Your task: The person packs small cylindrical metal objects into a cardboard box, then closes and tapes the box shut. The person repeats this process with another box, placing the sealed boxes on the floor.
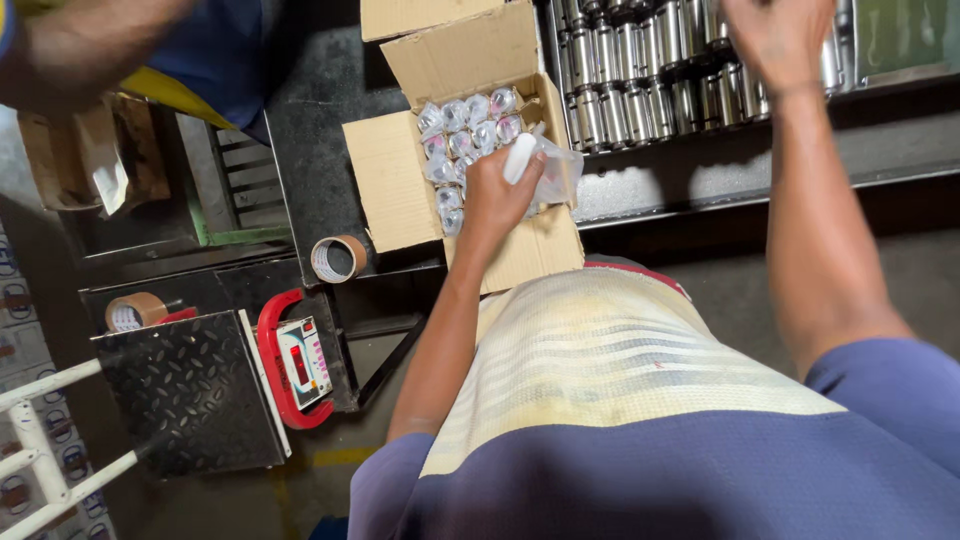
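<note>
Head view showed the left hand (492, 195) gripping a clear plastic bag (548, 170) above the cardboard box (400, 190) (right hand (775, 40) over metal cylinders (640, 80), grip unclear).

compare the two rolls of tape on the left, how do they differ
The nearer tape roll lies beside the open cardboard box on the dark surface; the farther tape roll sits by the black checker-plate platform. The nearer one shows a wide hollow core and looks thin-walled, while the farther one seems fuller, with more brown tape around it. Both are brown, round and untouched by either hand.
</note>
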